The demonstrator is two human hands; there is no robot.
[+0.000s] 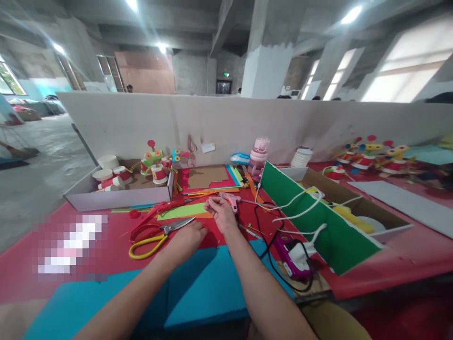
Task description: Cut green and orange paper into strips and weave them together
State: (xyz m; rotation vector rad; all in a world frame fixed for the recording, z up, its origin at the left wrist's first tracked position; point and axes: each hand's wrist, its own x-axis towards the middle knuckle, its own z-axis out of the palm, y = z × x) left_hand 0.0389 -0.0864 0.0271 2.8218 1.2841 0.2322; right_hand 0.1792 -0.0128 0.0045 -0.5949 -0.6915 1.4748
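My left hand [191, 236] is low over the red tabletop, just right of the scissors [180, 224] with red and yellow handles. Its fingers are curled in, and anything between them is hidden. Farther forward, my right hand [222, 215] has thumb and fingertips pinched together; what they hold, if anything, is too small to name. Just behind that hand lies a pink glue gun [233, 200]. A light green paper strip [184, 211] runs past the right fingertips. Below both forearms lies a blue board [208, 288].
A white box [120, 200] with paper cups and cup figures stands left. On the right are a green-sided box [314, 226], white cables and a purple power strip [288, 259]. A pink bottle [259, 156] stands by the white partition [226, 118]. More figures [368, 156] stand far right.
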